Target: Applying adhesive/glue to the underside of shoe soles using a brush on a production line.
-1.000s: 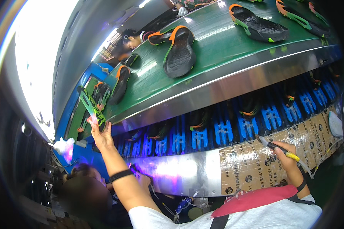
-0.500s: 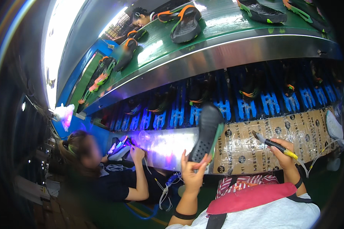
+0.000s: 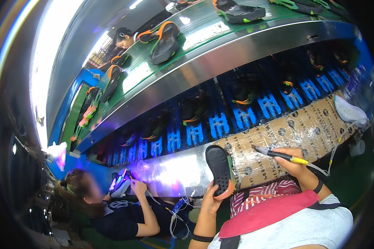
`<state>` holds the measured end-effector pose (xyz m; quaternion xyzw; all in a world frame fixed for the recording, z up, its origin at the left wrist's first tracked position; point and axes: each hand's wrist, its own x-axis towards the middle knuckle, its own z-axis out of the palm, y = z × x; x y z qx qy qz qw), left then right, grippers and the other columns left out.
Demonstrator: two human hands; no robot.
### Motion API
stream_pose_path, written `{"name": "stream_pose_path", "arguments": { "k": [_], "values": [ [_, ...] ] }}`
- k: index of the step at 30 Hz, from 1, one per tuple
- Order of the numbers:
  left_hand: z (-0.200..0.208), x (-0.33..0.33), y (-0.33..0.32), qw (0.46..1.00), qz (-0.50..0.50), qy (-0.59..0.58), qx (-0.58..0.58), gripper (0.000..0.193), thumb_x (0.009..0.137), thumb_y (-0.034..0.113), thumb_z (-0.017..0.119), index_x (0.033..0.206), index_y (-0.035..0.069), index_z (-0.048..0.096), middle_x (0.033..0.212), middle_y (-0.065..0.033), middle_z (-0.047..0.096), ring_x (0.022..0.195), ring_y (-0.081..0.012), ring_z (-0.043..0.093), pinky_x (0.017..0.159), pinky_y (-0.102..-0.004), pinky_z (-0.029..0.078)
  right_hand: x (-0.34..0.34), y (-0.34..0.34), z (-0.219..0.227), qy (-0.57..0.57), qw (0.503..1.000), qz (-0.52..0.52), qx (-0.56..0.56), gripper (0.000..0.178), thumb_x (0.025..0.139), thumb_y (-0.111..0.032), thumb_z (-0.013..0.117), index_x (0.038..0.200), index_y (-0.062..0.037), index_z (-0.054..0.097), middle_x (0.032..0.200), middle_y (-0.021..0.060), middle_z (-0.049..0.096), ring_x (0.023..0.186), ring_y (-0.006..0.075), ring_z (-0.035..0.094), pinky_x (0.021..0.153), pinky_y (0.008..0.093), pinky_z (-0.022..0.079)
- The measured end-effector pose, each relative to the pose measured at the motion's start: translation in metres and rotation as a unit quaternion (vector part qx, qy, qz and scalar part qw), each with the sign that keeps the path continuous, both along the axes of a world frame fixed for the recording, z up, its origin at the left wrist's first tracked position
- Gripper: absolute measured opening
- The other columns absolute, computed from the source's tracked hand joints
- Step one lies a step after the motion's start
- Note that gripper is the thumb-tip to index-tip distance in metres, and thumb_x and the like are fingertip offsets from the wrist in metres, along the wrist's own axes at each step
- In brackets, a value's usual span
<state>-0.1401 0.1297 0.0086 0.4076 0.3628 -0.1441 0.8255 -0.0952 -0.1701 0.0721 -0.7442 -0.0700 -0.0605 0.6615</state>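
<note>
Landmark = printed cardboard sheet [image 3: 284,135]. Left hand [image 3: 211,200] is part closed, thumb and fingers pinching the orange lower end of the black sole [image 3: 218,164]; the sole stands tilted at the cardboard's left edge, holed face to camera. A second ago this hand was far up-left of the cardboard, at the belt's end; half a second ago the sole's top overlapped the blue brackets [image 3: 219,125] above the cardboard, now it sits lower, clear of them. Right hand [image 3: 293,162] is curled round the brush [image 3: 276,154], same grip as before; bristles are over the cardboard, nearer the sole now, not touching. Green belt [image 3: 199,39] is above the cardboard, soles on it. Co-worker [image 3: 112,216], left of the cardboard, handles a shoe [image 3: 121,184], same as half a second ago.
</note>
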Motion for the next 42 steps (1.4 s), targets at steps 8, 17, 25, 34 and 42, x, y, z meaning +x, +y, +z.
{"name": "stream_pose_path", "arguments": {
  "k": [8,17,25,34,42],
  "values": [
    [-0.037,0.008,-0.027,0.928,0.053,-0.094,-0.358,0.059,0.08,0.044,0.037,0.118,-0.001,0.045,0.113,-0.0219,0.05,0.104,-0.0369,0.048,0.088,-0.0493,0.039,-0.006,0.001,0.009,0.048,0.998,0.038,-0.006,0.025,0.073,-0.006,0.064,0.096,0.0023,0.063,0.073,0.0092,0.063,0.061,0.0106,0.058,0.054,0.0233,0.044],
    [-0.011,0.016,-0.044,0.953,0.002,-0.125,-0.275,0.064,0.08,0.051,0.037,0.116,0.0,0.046,0.105,-0.0193,0.052,0.095,-0.0316,0.052,0.082,-0.047,0.044,0.0,0.017,0.028,0.027,0.999,0.043,0.009,0.024,0.074,-0.004,0.063,0.097,0.0018,0.063,0.074,0.0071,0.064,0.063,0.0075,0.056,0.055,0.0214,0.043],
    [-0.037,0.014,-0.047,0.935,-0.029,-0.176,-0.305,0.06,0.084,0.057,0.04,0.112,0.005,0.053,0.105,-0.0129,0.059,0.094,-0.0257,0.056,0.085,-0.0369,0.045,0.015,0.072,0.041,-0.268,0.952,0.135,-0.064,0.024,0.065,-0.005,0.067,0.088,0.0012,0.064,0.066,0.0123,0.06,0.054,0.0219,0.059,0.049,0.0285,0.046],
    [0.033,0.015,-0.082,0.944,-0.023,-0.2,-0.262,0.055,0.081,0.053,0.051,0.116,0.01,0.047,0.112,-0.0074,0.054,0.1,-0.0216,0.054,0.088,-0.035,0.044,0.024,0.108,0.046,-0.332,0.915,0.043,-0.225,0.025,0.063,-0.009,0.066,0.087,-0.0032,0.059,0.067,0.0048,0.052,0.063,0.0204,0.053,0.051,0.0292,0.044],
    [0.002,0.016,-0.062,0.935,-0.051,-0.221,-0.272,0.056,0.082,0.052,0.05,0.12,0.012,0.043,0.116,-0.0088,0.05,0.104,-0.0215,0.053,0.091,-0.0357,0.042,0.023,0.106,0.042,-0.333,0.915,0.161,-0.162,0.027,0.063,-0.015,0.067,0.088,-0.0072,0.06,0.066,0.0047,0.053,0.064,0.0213,0.056,0.052,0.0313,0.045]
  ]
}}
